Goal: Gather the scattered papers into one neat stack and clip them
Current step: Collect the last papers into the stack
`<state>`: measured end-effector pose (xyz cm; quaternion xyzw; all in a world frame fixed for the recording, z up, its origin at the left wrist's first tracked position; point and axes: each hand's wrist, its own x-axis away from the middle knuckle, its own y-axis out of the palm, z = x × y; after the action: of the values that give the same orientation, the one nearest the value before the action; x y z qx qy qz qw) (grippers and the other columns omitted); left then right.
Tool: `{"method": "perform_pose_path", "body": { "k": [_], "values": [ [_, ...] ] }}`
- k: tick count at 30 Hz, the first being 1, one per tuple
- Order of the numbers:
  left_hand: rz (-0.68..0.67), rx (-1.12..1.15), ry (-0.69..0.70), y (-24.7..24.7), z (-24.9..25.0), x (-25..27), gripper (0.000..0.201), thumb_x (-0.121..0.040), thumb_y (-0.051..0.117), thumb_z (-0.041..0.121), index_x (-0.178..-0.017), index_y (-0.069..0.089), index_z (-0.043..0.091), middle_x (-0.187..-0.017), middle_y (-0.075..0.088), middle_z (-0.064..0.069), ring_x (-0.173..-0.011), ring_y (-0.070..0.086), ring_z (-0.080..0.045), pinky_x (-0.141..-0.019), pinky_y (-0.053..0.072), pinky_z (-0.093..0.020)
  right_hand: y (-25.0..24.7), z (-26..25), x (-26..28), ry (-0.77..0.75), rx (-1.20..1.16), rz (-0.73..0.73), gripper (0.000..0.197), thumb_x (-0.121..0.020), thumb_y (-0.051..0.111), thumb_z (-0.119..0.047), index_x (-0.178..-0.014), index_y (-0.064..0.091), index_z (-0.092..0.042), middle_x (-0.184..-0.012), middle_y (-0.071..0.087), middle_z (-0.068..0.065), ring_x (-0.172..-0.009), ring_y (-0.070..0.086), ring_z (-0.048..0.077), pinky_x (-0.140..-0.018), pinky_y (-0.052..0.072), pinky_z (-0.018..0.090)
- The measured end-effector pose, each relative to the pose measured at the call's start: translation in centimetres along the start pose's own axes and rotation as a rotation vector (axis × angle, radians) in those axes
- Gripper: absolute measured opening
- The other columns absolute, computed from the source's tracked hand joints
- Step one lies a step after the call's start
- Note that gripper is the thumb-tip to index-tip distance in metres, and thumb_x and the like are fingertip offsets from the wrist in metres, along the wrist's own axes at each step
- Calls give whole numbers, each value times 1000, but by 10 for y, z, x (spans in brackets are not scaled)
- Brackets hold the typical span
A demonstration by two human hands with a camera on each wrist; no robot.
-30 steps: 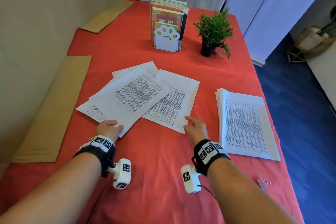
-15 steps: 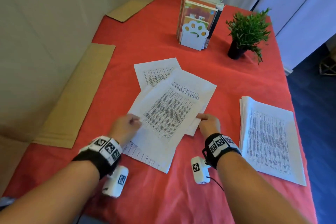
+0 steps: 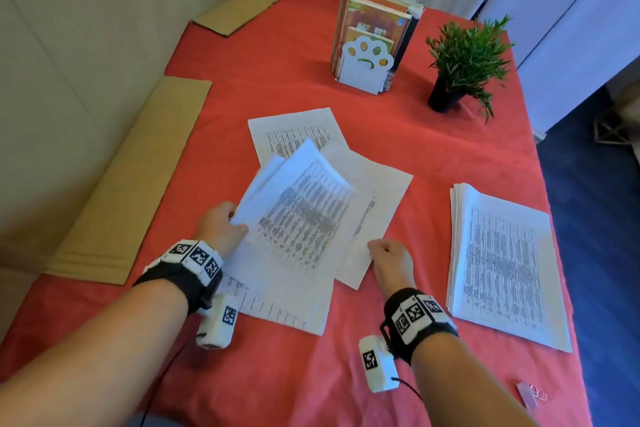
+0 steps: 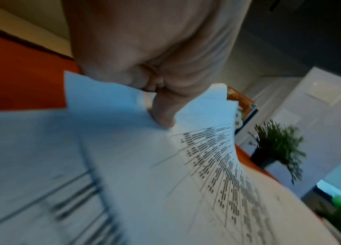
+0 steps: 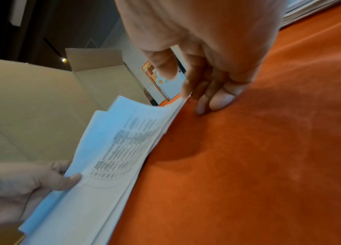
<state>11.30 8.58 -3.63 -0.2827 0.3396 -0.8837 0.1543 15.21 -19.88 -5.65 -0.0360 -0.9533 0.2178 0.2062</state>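
Several printed sheets (image 3: 301, 218) lie overlapped and askew in the middle of the red cloth (image 3: 277, 374). One sheet (image 3: 291, 132) sticks out at the far side and another (image 3: 287, 302) at the near side. My left hand (image 3: 239, 224) pinches the left edge of the top sheets (image 4: 186, 182), thumb (image 4: 163, 107) on top, and they curl up off the pile. My right hand (image 3: 375, 248) stands on its fingertips (image 5: 217, 101) on the cloth against the pile's right edge (image 5: 171, 116), thumb clear above. A neat thick stack (image 3: 502, 263) lies to the right. A clip (image 3: 528, 395) lies near the front right corner.
A paw-shaped bookend with books (image 3: 365, 69) and a potted plant (image 3: 464, 62) stand at the back. Cardboard strips (image 3: 131, 184) (image 3: 249, 7) lie along the left wall. The table's right edge drops to a blue floor (image 3: 588, 253).
The spread sheets have been drawn together into one overlapping pile. My left hand now grips the top sheets' left edge and lifts it; my right hand has shifted to the pile's lower right edge.
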Motion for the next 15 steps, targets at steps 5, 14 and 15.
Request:
{"method": "perform_pose_path", "body": {
  "k": [5, 14, 15],
  "values": [
    [-12, 202, -125, -16, 2, -5, 45, -80, 67, 3, -123, 54, 5, -120, 63, -15, -101, 60, -29, -83, 45, -30, -6, -2, 0, -87, 180, 76, 31, -80, 40, 8, -93, 55, -16, -108, 59, 11, -104, 56, 26, -89, 45, 33],
    [-233, 225, -47, 40, 38, 6, 55, -74, 53, -11, -125, 53, 9, -116, 62, -13, -105, 57, -30, -85, 49, -34, -7, -5, 10, 121, 94, -90, 42, -91, 52, -22, -131, 45, -11, -119, 58, 7, -108, 59, 29, -97, 48, 41],
    [-242, 240, -18, 48, 42, 5, 53, -75, 52, -9, -125, 54, 11, -114, 62, -11, -103, 58, -29, -86, 51, -36, -10, -4, 9, 109, 131, -77, 36, -89, 53, -16, -124, 49, -8, -117, 60, 11, -104, 60, 29, -93, 49, 39]
  ]
}}
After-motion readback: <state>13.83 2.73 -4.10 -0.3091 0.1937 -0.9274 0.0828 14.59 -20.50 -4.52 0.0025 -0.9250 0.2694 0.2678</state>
